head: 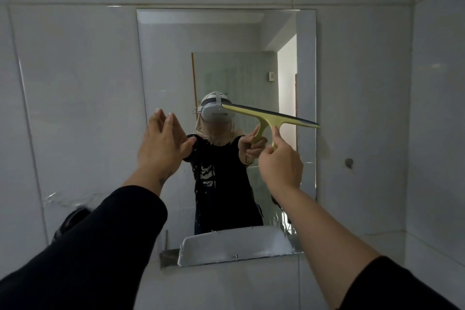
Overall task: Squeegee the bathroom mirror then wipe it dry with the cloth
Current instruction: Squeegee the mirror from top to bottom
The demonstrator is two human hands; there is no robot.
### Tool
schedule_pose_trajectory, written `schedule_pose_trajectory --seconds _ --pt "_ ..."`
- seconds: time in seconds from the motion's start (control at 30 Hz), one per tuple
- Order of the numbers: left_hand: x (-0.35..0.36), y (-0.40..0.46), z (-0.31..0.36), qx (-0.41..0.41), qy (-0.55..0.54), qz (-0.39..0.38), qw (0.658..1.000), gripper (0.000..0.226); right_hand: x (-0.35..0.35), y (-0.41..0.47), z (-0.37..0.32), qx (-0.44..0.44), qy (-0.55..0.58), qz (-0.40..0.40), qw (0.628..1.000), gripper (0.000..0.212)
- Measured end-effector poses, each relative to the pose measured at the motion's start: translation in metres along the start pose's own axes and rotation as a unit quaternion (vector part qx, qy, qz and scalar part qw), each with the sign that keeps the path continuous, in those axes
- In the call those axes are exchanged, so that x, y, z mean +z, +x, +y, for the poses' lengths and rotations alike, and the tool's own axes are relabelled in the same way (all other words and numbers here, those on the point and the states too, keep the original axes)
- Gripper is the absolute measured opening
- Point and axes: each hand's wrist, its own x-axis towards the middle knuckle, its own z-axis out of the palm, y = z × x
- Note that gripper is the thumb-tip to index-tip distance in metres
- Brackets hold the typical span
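A frameless rectangular mirror (219, 40) hangs on the white tiled wall, with water drops and streaks on its lower half. My right hand (280, 161) grips the handle of a yellow squeegee (270, 114). Its dark rubber blade lies against the glass at mid height, tilted down to the right, and its right tip reaches past the mirror's right edge. My left hand (161, 143) is raised with fingers spread, its fingertips at the mirror's left edge, holding nothing. No cloth is in view.
The mirror reflects a person in black with a head-worn device, plus a white sink rim (234, 244) near its bottom. A dark object (71, 219) sits on the wall at lower left, partly behind my sleeve. A small round fitting (349, 162) is on the tiles at right.
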Motion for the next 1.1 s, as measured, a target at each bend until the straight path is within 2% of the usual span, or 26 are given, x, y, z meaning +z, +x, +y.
schedule_pose_trajectory --seconds 0.37,0.5,0.63,0.8,1.0,1.1 --pt "-0.015 0.003 -0.001 0.006 -0.026 0.014 1.000 0.057 0.045 -0.039 -0.025 -0.069 -0.017 -0.037 0.997 0.053" --pt "-0.022 0.004 -0.003 0.021 -0.044 0.027 0.998 0.043 0.059 -0.055 -0.033 -0.132 -0.058 -0.087 0.986 0.056" --pt "-0.021 0.003 -0.009 0.032 -0.046 -0.005 0.998 0.044 0.064 -0.058 -0.035 -0.147 -0.080 -0.108 0.980 0.058" --pt "-0.019 0.002 -0.007 0.030 -0.018 -0.012 0.999 0.047 0.063 -0.064 -0.034 -0.220 -0.160 -0.162 0.948 0.061" --pt "-0.010 -0.014 -0.003 0.035 0.008 0.027 0.999 0.051 0.040 -0.048 -0.026 -0.290 -0.268 -0.165 0.904 0.065" --pt "0.000 -0.024 -0.002 0.045 0.024 0.024 0.998 0.055 0.026 -0.039 -0.019 -0.309 -0.302 -0.151 0.889 0.064"
